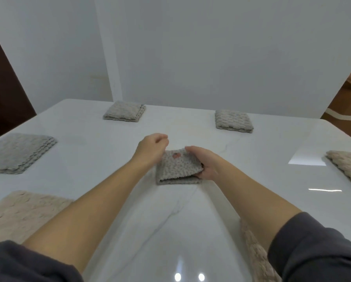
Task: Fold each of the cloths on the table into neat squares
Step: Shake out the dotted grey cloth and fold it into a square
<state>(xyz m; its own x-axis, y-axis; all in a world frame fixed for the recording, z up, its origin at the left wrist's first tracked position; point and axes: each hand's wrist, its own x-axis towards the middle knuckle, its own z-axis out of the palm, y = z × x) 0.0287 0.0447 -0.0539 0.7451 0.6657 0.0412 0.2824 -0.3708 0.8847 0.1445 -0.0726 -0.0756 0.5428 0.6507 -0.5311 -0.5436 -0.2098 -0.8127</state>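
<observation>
Centre of the glossy white marble tabletop (190,231): a small folded grey-beige textured cloth (177,168) lies flat, and both hands are on it. The right hand (206,165) clasps its right edge, fingers curled over the top, thumb underneath. The left hand (151,146) sits loosely curled at the far left corner; whether it pinches fabric, I can't tell.
</observation>
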